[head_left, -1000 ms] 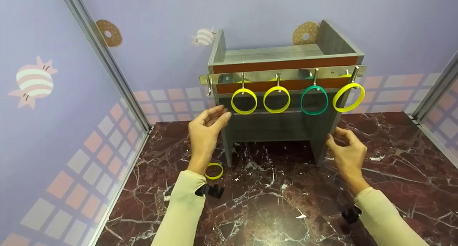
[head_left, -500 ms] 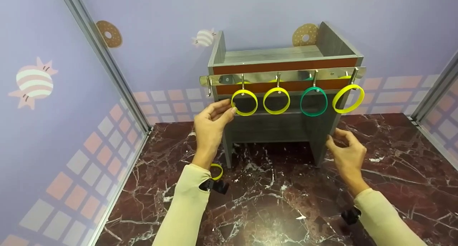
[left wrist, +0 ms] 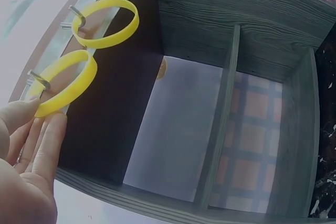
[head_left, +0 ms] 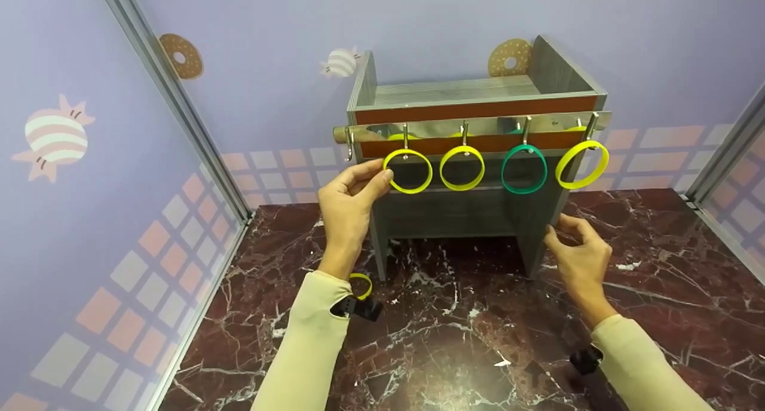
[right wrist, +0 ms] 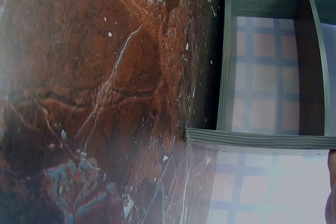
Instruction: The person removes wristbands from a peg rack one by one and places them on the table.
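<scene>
My left hand (head_left: 352, 208) pinches the left side of a yellow silicone wristband (head_left: 412, 192) between thumb and fingers. That band hangs on the second hook from the left of a metal hook rail (head_left: 496, 125). In the left wrist view, the thumb and fingers meet at the lower edge of the yellow band (left wrist: 65, 97). Farther right hang another yellow wristband (head_left: 462, 189), a green wristband (head_left: 524, 193) and a yellow one (head_left: 575, 187) on the end hook. My right hand (head_left: 583, 252) grips the right side panel of the grey wooden shelf (head_left: 538, 238).
One more yellow wristband (head_left: 369, 288) lies on the dark marbled table (head_left: 454, 345), partly behind the left wrist. The leftmost hook (head_left: 350, 151) bears no band. Patterned walls (head_left: 269, 52) enclose the back and sides.
My left hand has moved right and up from beside the shelf to the leftmost hanging yellow wristband and taken hold of it. The right hand has stayed on the side panel.
</scene>
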`<state>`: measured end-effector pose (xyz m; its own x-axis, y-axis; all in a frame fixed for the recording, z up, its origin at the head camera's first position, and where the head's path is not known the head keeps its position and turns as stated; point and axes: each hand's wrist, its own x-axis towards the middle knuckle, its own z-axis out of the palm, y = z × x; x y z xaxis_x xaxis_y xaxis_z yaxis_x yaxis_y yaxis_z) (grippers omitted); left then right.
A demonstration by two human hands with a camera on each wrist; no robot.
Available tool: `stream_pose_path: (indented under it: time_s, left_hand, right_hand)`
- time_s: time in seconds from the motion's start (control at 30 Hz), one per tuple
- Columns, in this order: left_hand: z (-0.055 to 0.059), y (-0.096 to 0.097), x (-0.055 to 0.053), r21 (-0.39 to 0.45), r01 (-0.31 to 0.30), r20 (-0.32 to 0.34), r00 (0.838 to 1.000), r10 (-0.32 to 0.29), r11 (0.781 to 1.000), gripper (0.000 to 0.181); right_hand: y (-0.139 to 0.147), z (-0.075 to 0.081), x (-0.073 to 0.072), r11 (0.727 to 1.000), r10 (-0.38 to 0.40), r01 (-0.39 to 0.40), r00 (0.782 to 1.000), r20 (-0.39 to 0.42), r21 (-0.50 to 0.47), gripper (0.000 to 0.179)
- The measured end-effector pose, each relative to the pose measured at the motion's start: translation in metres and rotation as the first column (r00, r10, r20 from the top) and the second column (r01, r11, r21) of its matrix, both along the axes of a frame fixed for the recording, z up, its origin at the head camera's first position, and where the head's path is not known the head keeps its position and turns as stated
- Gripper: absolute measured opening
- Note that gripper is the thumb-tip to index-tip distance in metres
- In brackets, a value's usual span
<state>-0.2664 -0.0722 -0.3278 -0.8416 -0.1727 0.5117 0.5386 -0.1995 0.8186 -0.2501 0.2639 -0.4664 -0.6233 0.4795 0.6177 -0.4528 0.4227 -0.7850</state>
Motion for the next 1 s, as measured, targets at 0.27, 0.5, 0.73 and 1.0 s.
stream_pose_path:
  time_s: [0.27, 0.5, 0.73, 1.0]
  left_hand:
    - [0.006, 0.001, 0.002, 0.000, -0.036, -0.024, 0.999, 0.036, 0.999, 0.019]
    - [0.010, 0.000, 0.004, 0.017, -0.034, -0.050, 0.998, 0.035, 0.999, 0.017]
    - [0.015, 0.001, 0.008, 0.052, -0.005, -0.065, 0.998, 0.008, 0.999, 0.017]
    - [0.021, -0.001, 0.016, 0.056, -0.006, -0.072, 0.997, 0.010, 0.998, 0.017]
  right_hand:
    - [0.007, -0.011, -0.008, 1.000, 0.002, -0.002, 1.000, 0.007, 0.005, 0.023]
    - [0.000, -0.003, -0.001, 1.000, -0.002, 0.002, 1.000, -0.006, 0.006, 0.023]
    - [-0.009, 0.013, 0.011, 1.000, -0.009, 0.009, 1.000, -0.009, 0.008, 0.022]
    - [-0.009, 0.014, 0.011, 1.000, -0.005, 0.005, 1.000, -0.013, 0.016, 0.020]
